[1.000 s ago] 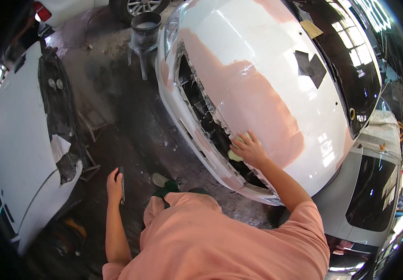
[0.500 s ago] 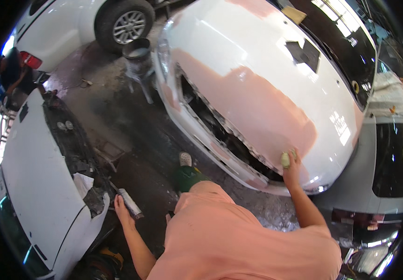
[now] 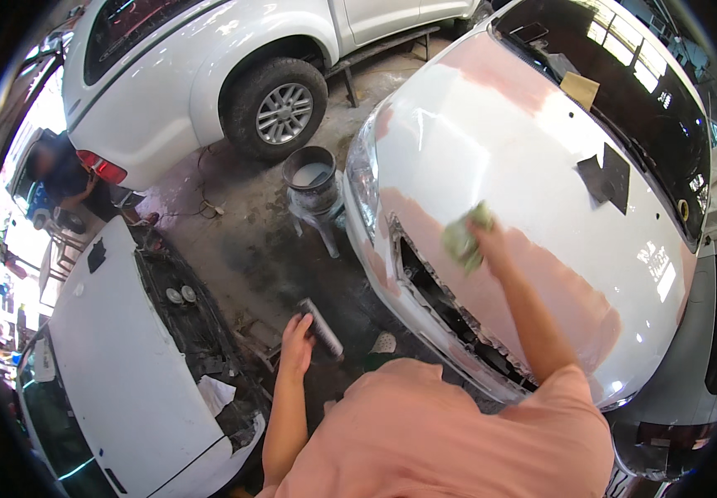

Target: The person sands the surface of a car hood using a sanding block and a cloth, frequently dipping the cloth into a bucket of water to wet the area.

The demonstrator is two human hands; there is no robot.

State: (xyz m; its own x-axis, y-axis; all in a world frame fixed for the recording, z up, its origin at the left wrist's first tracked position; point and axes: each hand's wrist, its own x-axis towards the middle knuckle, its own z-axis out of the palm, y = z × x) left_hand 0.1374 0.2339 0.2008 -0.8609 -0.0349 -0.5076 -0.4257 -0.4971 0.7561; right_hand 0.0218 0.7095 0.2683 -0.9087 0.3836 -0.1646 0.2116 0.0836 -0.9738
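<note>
My right hand [image 3: 491, 236], slightly blurred, grips a pale green cloth [image 3: 464, 242] over the white car hood [image 3: 491, 166], at the border of a large pinkish filler patch [image 3: 557, 307]; whether it touches is unclear. Below it, the hood's front edge has a dark open grille gap [image 3: 425, 290] with a ragged edge. My left hand [image 3: 295, 344] hangs low between the cars, closed round a long grey block-like tool [image 3: 322, 329]. Dark sheets [image 3: 607, 183] and a tan piece [image 3: 578, 90] lie toward the windshield.
A bucket of pale liquid [image 3: 308, 187] stands on a stool by the bumper. A white pickup [image 3: 159, 100] is behind, a dismantled white car [image 3: 117, 340] left, a grey car [image 3: 707, 398] right. A co-worker [image 3: 68, 174] bends by the pickup's tail light. A cable [image 3: 209, 199] crosses the floor.
My right hand with the cloth has moved from the hood's lower front to higher on the patch. The view has swung, showing more pickup and the co-worker. My left hand still holds its tool.
</note>
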